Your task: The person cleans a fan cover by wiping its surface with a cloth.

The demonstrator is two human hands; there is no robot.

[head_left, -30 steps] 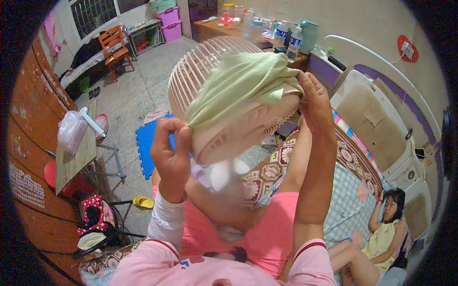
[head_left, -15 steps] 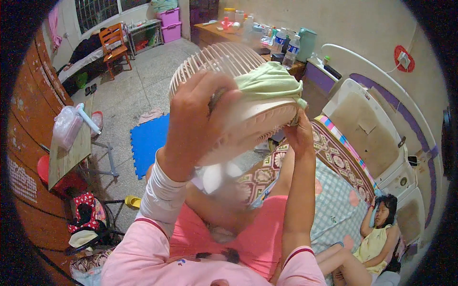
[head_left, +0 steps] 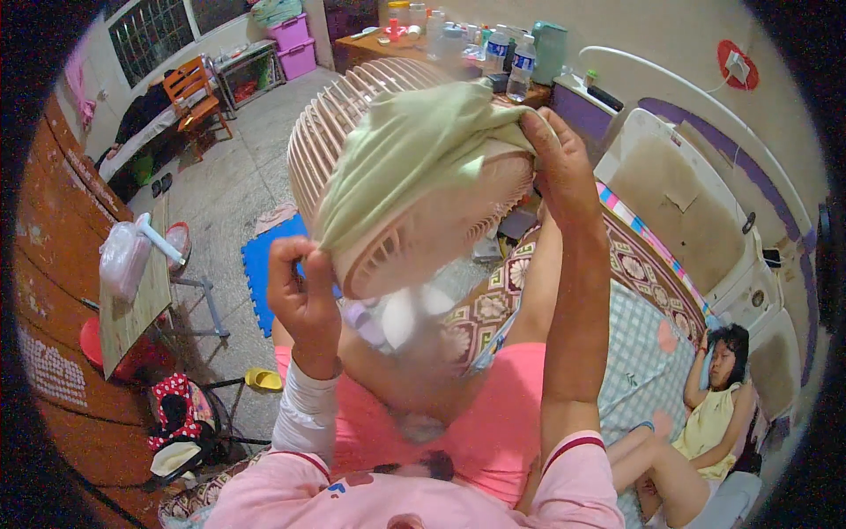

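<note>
A beige fan grille (head_left: 322,132) with many thin ribs is tilted in front of me, above my lap. A light green cloth (head_left: 419,132) lies stretched slantwise across its rim. At the cloth's lower left end, my left hand (head_left: 304,295) is closed in a pinch on the fabric. My right hand (head_left: 568,167) grips the upper right end between thumb and fingers, beside the grille's edge. Below the grille is a white rounded piece (head_left: 401,317), partly blurred. What supports the fan is hard to see.
To the right, a person (head_left: 709,414) lies on a bed with a checked sheet (head_left: 643,361). A wooden desk (head_left: 357,50) with several bottles stands at the back. On the left are a folding table (head_left: 132,322) bearing a plastic-wrapped package and a blue foam mat (head_left: 262,264).
My left hand has come down and left from the grille to the cloth's end. The cloth, bunched at the right before, is now spread across the grille. My right hand has risen.
</note>
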